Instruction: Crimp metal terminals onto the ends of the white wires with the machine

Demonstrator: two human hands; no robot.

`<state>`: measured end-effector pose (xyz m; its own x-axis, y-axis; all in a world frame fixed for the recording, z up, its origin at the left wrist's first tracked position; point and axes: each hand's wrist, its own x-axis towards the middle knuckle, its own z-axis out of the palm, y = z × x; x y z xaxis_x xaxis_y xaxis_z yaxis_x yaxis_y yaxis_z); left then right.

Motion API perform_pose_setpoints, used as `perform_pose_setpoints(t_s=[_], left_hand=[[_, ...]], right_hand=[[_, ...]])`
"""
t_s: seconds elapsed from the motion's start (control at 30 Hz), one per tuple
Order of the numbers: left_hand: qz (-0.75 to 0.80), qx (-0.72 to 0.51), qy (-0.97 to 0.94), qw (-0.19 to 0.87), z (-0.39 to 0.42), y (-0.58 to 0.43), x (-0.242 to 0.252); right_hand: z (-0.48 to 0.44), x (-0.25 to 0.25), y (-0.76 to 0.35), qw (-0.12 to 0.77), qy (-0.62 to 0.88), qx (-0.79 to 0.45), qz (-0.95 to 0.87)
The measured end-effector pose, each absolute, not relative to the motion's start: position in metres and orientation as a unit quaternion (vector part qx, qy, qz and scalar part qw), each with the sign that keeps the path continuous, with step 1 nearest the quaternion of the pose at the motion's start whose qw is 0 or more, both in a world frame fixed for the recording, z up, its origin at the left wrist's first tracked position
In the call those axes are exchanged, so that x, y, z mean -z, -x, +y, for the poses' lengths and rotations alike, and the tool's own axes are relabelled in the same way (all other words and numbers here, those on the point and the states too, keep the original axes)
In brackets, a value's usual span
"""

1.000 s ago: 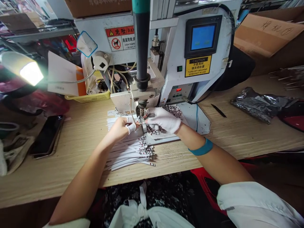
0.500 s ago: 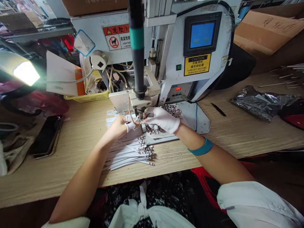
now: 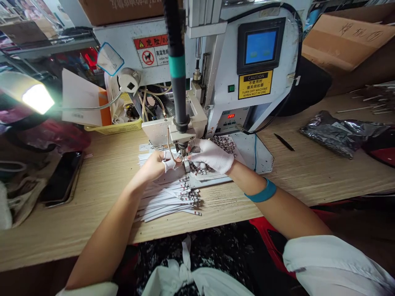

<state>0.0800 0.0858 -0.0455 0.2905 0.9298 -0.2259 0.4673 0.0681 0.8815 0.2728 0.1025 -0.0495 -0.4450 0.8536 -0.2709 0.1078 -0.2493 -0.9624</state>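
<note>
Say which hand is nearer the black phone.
Left. The left hand is to the phone's right, on the near side of the machine's tip; the right hand is farther right, beyond that tip.

1 lamp (image 3: pixel 38 98) glares at left (blown out white); upper left corner blurred.

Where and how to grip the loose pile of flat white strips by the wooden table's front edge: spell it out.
Probably across the plain middle of the flat white strips, coming from the near side, over the front edge of the pale wooden table. They lie roughly left to right, their dark-marked ends crowded at the right, while the left forearm crowds the left.
</note>
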Motion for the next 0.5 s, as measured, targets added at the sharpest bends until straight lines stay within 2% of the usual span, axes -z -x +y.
perform_pose_setpoints(t_s=[0.3, 0.43, 0.5], left_hand=[[0.518, -0.245, -0.687, 0.448, 0.081, -0.074, 0.036], [0.515, -0.146, -0.719, 0.445, 0.074, -0.062, 0.024], [0.535, -0.111, -0.736, 0.4, 0.073, -0.061, 0.025]], right_hand=[[0.103, 0.043, -0.281, 0.302, 0.458, -0.538, -0.64], [0.111, 0.039, -0.293, 0.299, 0.478, -0.394, -0.726], [0.113, 0.039, -0.296, 0.278, 0.484, -0.336, -0.759]])
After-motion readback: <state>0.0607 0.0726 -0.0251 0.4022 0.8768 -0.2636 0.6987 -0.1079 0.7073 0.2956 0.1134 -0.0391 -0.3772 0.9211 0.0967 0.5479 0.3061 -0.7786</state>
